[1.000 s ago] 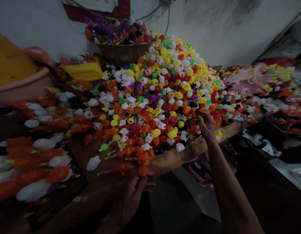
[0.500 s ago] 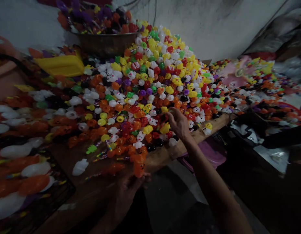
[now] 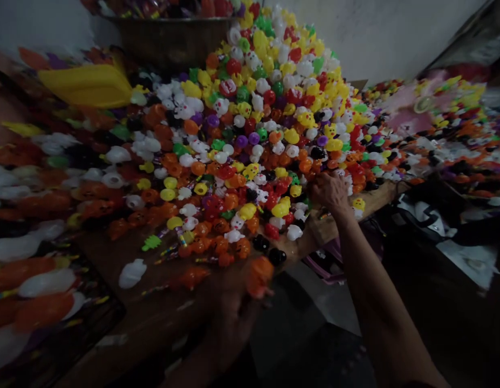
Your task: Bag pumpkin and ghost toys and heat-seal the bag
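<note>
Low in the middle, my left hand [image 3: 235,323] is closed around the lower end of an orange plastic pumpkin-like toy [image 3: 260,276], both blurred by motion. It is held just off the table edge, beside two small black toy pieces [image 3: 277,256]. Further right, my right hand [image 3: 333,191] reaches into the front edge of a heap of small plastic toy heads [image 3: 250,167] in yellow, white, red, green and orange. Its fingers curl downward among the pieces, and whatever lies under them is hidden. A yellow chick piece [image 3: 358,203] lies close to its wrist.
A yellow scoop-like container [image 3: 86,86] and a metal basin [image 3: 169,46] stand at the back left. A black mesh tray [image 3: 108,318] with balloon-shaped toys is at lower left. A white grenade-shaped piece [image 3: 132,273] lies on the wooden table [image 3: 161,318]. Below the edge sits a purple container [image 3: 333,258].
My right hand has moved right along the heap's edge, its fingers now bent down into the pieces. My left hand has shifted right with the orange toy, which has tilted. The view has dipped.
</note>
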A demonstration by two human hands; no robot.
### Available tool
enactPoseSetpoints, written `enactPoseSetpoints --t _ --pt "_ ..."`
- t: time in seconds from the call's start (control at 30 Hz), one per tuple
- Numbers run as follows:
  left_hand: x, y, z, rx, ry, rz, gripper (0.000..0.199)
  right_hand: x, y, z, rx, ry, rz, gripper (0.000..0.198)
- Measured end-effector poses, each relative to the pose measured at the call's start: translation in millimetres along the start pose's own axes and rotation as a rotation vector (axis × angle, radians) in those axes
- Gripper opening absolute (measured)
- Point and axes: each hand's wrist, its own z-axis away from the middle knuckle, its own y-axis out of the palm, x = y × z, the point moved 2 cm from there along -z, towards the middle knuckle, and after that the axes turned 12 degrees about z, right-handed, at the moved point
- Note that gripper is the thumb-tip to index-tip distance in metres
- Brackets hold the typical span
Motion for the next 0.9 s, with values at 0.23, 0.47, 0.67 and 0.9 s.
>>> enactPoseSetpoints --t 0.23,0.47,0.67,0.9 --pt "-8 62 -47 0.305 -0.030 -0.026 0.044 34 7 2 0.027 0.152 0.004 0.032" --pt "-4 40 -103 0.142 -0.089 0.235 0.061 22 3 0 -0.146 0.226 -0.174 0.036" --pt "-24 27 -112 0.137 -0.080 0.332 0.067 3 2 12 -0.596 0.460 -0.708 0.045" --pt "-12 30 -112 0.171 -0.084 0.361 0.067 -15 -3 21 -0.611 0.665 -1.118 0.056"
